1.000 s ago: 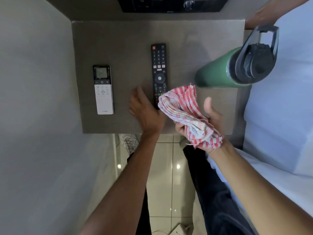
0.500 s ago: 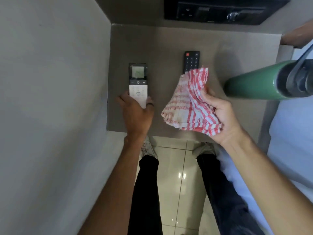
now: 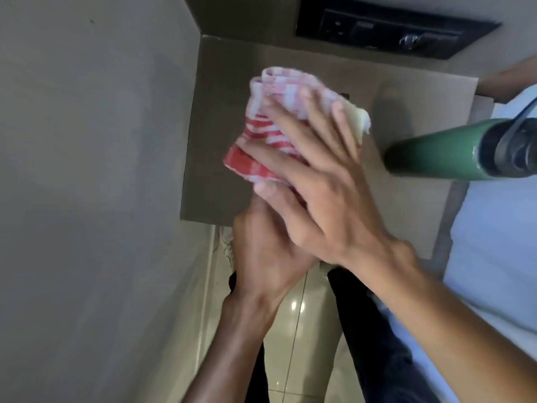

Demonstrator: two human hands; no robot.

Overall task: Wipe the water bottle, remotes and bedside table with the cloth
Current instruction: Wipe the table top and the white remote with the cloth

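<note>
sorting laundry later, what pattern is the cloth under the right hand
The cloth is red and white striped, best seen in the head view.

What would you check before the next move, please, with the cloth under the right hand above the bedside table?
1. Cloth under control: ok, the right hand lies on it with straight fingers.
2. Left hand grip: cannot tell, its fingers are hidden beneath the right hand and the cloth.
3. Which remote is under the cloth: cannot tell, it is covered.
4. Water bottle out of the way: ok, it stands apart from the cloth, to the right.
5. Bedside table below the hands: ok, bare top shows left of the cloth.
6. Sharp view: not ok, hands and cloth are blurred.
</note>
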